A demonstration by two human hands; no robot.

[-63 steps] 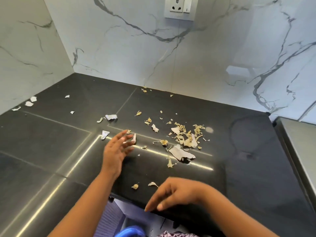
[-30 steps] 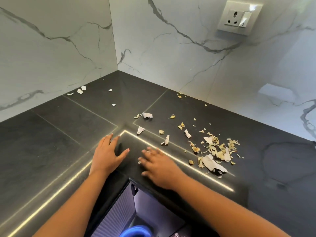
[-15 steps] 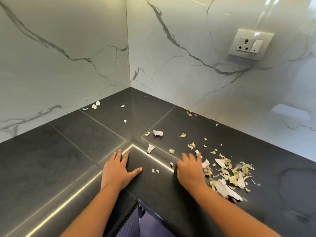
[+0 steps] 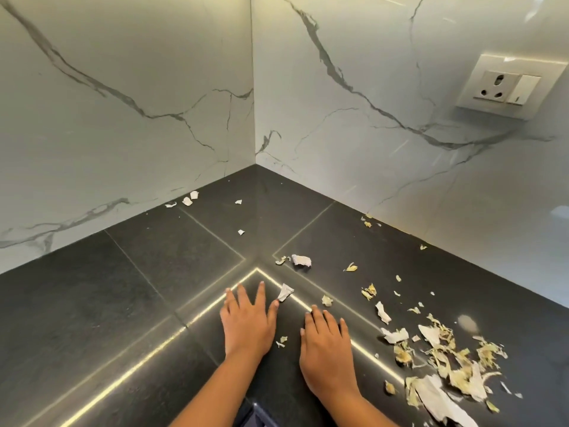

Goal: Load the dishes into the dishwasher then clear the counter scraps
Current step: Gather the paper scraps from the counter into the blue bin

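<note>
With both my left hand [image 4: 246, 322] and right hand [image 4: 326, 343] flat and empty on the counter [image 4: 92, 318], I judge I'm clearing scraps, and next I should sweep the paper bit [image 4: 285, 292] at frame centre toward the pile [image 4: 446, 371] at lower right.

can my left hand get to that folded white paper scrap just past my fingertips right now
Probably yes. The left hand lies flat on the black counter, and the white paper scrap sits right beside its index fingertip with nothing between them.

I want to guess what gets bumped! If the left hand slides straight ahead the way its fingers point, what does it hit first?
Probably nothing soon. The left hand points toward the corner over bare counter; the paper scrap lies just right of that line, near its thumb.
</note>
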